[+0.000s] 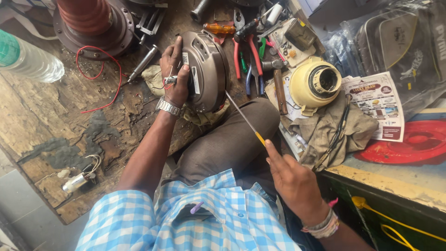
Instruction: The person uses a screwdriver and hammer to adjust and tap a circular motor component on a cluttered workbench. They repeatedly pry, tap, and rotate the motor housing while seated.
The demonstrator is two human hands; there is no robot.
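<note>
My left hand (175, 74) grips a round brown motor housing (204, 69), held on edge against my raised knee (239, 135), with thin wires under the thumb. My right hand (290, 179) holds a long screwdriver (244, 118) with a yellow handle; its thin shaft runs up and left, and the tip touches the housing's lower right edge. A metal watch sits on my left wrist, and bands on my right wrist.
A worn wooden bench (55, 116) carries a red wire (100, 79), a plastic bottle (28, 60) and a small capacitor (76, 181). Pliers and other tools (251, 51), a hammer (278, 86), a cream motor cap (316, 83), a rag (325, 130) and a printed leaflet (378, 104) lie at right.
</note>
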